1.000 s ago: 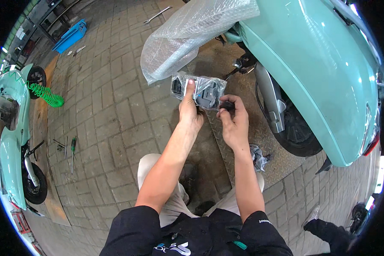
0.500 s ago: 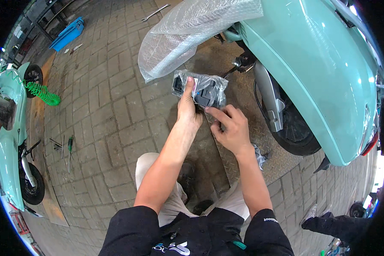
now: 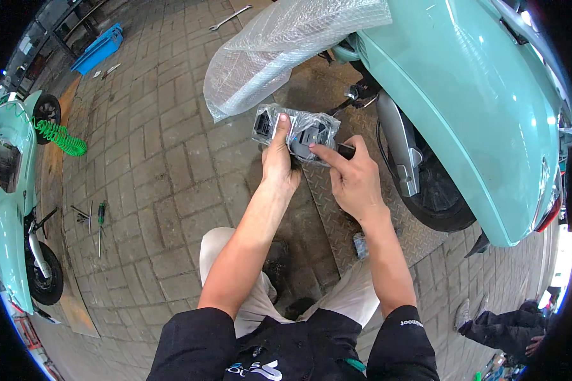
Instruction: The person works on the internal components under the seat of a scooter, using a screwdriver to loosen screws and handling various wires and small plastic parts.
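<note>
A clear plastic bag (image 3: 327,124) with black plastic parts inside is gripped by my left hand (image 3: 278,162), the thumb lying across its top. My right hand (image 3: 357,174) is at the bag's right end, its index fingertip touching the wrapped black part (image 3: 308,141). Between that finger and the curled ones shows the end of a small black piece (image 3: 346,151); the rest of it is hidden, so its kind is unclear. Just beyond the bag is a mint-green scooter (image 3: 457,95), partly covered by bubble wrap (image 3: 267,63).
The scooter's rear wheel (image 3: 438,190) is right of my hands, over a metal floor plate (image 3: 419,244). A small plastic packet (image 3: 360,245) lies below my right wrist. Leftward are a screwdriver (image 3: 101,222), another mint scooter (image 3: 13,209) and a blue crate (image 3: 98,49). A person's leg (image 3: 499,330) shows lower right.
My right hand has shifted slightly right, its index finger now further onto the bag. The black piece by its fingers has come into sight. The left hand keeps hold of the bag.
</note>
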Motion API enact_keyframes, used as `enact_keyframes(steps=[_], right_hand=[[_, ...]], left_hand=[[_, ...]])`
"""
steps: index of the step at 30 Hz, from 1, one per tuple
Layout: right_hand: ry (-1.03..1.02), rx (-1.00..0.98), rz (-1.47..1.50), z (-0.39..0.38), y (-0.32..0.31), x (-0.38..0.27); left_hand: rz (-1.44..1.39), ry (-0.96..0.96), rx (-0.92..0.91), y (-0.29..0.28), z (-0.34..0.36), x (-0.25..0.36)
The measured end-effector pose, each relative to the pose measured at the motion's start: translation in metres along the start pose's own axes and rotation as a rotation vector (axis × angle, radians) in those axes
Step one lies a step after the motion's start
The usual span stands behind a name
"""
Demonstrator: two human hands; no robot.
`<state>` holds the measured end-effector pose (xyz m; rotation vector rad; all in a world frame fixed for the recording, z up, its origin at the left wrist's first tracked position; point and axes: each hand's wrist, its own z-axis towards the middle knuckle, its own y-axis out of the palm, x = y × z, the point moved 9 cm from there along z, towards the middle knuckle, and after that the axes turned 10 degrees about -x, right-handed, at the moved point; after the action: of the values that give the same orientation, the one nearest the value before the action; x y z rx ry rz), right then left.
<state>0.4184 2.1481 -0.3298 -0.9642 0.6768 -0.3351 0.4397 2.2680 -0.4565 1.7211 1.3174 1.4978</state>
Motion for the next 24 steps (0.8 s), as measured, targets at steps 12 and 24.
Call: enact_keyframes(steps=[12, 24], right_hand=[[-0.292, 0.211, -0.097, -0.001, -0.012, 0.007], [0.392, 0.249, 0.866, -0.055, 0.016, 0.057]], left_hand=[[-0.046, -0.075, -0.03, -0.006, 0.005, -0.018], [0.059, 0.104, 0.035, -0.004, -0.002, 0.008]])
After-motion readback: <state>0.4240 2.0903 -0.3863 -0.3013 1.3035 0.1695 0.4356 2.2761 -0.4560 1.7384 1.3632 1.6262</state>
